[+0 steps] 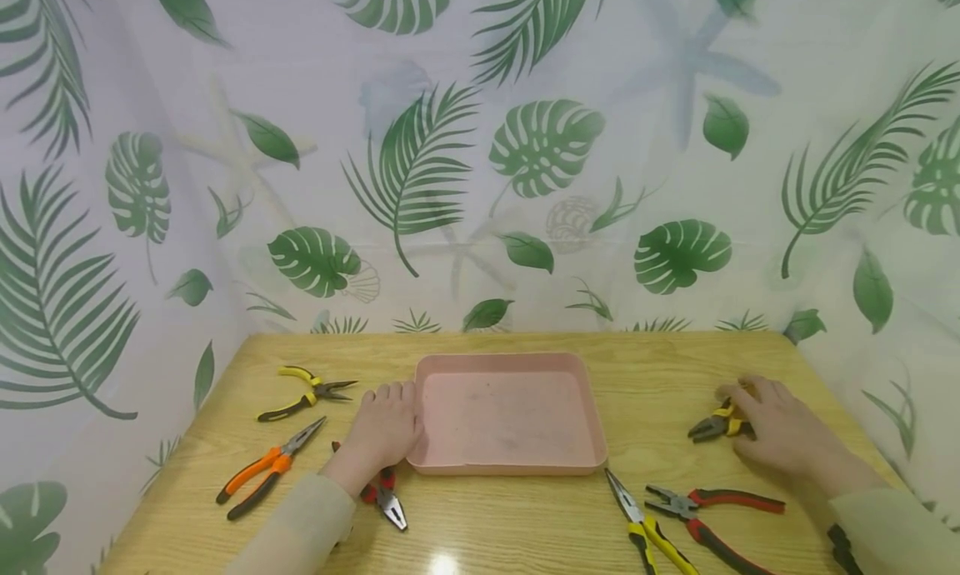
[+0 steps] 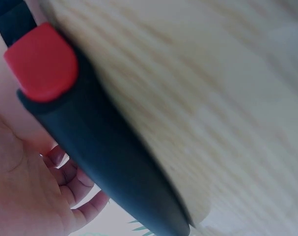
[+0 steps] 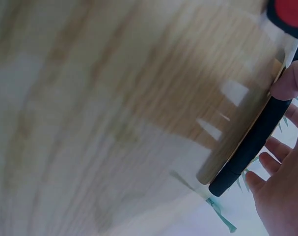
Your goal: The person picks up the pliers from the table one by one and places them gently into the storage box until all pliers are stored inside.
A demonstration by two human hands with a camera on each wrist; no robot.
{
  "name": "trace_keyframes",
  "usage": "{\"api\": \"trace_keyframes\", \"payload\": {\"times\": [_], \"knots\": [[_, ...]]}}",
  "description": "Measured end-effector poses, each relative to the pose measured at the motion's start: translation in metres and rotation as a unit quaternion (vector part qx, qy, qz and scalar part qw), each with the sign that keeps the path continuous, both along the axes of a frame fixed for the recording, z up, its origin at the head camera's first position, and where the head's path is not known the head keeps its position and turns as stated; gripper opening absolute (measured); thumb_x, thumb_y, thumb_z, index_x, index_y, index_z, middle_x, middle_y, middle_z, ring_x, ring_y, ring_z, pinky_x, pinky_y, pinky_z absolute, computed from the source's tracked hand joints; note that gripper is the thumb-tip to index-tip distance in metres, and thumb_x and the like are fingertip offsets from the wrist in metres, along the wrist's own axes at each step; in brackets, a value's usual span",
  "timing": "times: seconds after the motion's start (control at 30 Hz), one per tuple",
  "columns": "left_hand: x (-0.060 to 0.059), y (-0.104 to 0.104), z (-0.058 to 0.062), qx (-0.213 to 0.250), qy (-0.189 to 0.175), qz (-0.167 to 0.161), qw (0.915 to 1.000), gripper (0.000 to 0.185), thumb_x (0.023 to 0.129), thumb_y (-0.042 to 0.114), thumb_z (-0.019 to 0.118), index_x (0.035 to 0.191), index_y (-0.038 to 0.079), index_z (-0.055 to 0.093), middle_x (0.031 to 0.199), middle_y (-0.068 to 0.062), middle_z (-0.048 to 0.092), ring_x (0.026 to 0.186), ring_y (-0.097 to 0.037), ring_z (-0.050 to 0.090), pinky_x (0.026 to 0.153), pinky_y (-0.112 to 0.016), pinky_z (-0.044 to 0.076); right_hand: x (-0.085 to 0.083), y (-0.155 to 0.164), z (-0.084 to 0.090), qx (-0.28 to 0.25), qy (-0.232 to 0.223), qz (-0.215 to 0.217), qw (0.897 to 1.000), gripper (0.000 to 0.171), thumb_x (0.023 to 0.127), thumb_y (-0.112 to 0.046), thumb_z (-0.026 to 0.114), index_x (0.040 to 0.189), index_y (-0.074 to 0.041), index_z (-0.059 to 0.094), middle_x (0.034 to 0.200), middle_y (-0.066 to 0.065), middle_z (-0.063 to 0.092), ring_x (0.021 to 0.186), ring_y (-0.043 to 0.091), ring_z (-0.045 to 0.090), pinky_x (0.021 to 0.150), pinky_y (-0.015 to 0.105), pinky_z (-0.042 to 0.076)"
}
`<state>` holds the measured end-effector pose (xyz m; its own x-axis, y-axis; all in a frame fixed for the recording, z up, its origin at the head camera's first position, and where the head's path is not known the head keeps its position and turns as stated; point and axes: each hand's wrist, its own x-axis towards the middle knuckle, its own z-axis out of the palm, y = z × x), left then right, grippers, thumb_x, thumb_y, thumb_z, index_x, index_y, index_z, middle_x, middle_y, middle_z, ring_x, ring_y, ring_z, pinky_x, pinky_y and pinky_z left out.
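Crosswise, yellow pliers (image 1: 718, 423) under right hand (image 1: 780, 429), nose leftward.

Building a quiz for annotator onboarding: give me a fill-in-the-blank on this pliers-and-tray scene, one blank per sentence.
1. The pink tray in the middle of the table holds ____ pliers.
2. The right hand rests on pliers with black and ____ handles.
3. The left hand lies against the tray's ____ side.
4. The orange-handled pliers lie on the ____ side of the tray.

Missing words: no; yellow; left; left
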<state>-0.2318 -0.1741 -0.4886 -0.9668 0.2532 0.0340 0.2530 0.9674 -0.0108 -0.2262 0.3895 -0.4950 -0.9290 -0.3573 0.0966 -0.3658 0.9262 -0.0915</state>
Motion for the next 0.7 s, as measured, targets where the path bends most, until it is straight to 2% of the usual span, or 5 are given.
{"api": "trace_keyframes", "payload": {"times": [0.23, 0.4, 0.7], "knots": [[-0.001, -0.001, -0.001, -0.002, -0.008, 0.001, 1.0000, 0.036, 0.107, 0.028, 0.052, 0.128, 0.000, 0.054, 0.115, -0.018, 0.063, 0.112, -0.036, 0.062, 0.095, -0.052, 0.048, -0.003, 0.003, -0.007, -0.012, 0.014, 0.008, 1.000, 0.049, 0.078, -0.016, 0.077, 0.124, -0.010, 0.062, 0.129, 0.028, 0.052, 0.109, 0.047, 0.055, 0.086, 0.064, 0.050], [-0.002, -0.001, -0.002, -0.003, -0.003, 0.000, 1.0000, 0.035, 0.106, 0.028, 0.053, 0.127, 0.000, 0.055, 0.114, -0.018, 0.063, 0.110, -0.035, 0.062, 0.093, -0.051, 0.048, -0.007, 0.002, -0.007, -0.012, 0.022, 0.010, 1.000, 0.045, 0.077, -0.016, 0.077, 0.120, -0.010, 0.065, 0.122, 0.026, 0.055, 0.105, 0.043, 0.055, 0.084, 0.061, 0.049], [-0.001, -0.002, -0.002, -0.005, -0.007, 0.001, 1.0000, 0.038, 0.107, 0.029, 0.051, 0.130, -0.001, 0.054, 0.114, -0.018, 0.063, 0.110, -0.035, 0.061, 0.093, -0.051, 0.048, -0.011, 0.004, -0.006, -0.006, 0.018, 0.011, 1.000, 0.040, 0.078, -0.021, 0.081, 0.115, -0.017, 0.066, 0.108, 0.016, 0.055, 0.091, 0.029, 0.051, 0.075, 0.049, 0.046]]}}
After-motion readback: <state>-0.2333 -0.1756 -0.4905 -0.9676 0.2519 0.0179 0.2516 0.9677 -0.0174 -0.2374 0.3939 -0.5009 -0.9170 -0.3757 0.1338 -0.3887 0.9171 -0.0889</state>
